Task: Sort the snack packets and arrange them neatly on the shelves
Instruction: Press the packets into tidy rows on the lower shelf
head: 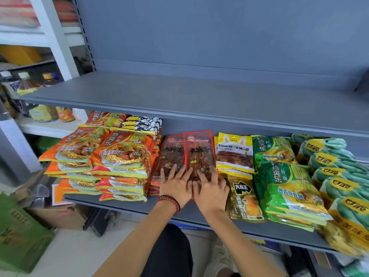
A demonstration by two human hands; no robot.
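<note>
My left grip (175, 185) and right grip (212, 189) lie flat with fingers spread, pinching nothing. Each presses on the near end of one of two piles of red packets (199, 152) that sit side by side on the lower shelf (191, 213). I judge I am squaring these piles up. Around them the sorting looks mostly done: orange noodle packets (119, 154) are stacked to the left, yellow packets (234, 154) just to the right with a gold packet (244, 200) in front, then green noodle packets (287, 186) and teal packets (335, 172). Some stacks lean or overhang, so tidying remains. Whether the upper shelf (179, 92) should take any, I cannot tell. On the floor stand a cardboard box (60, 216) and a green box (20, 232); I cannot see inside either.
</note>
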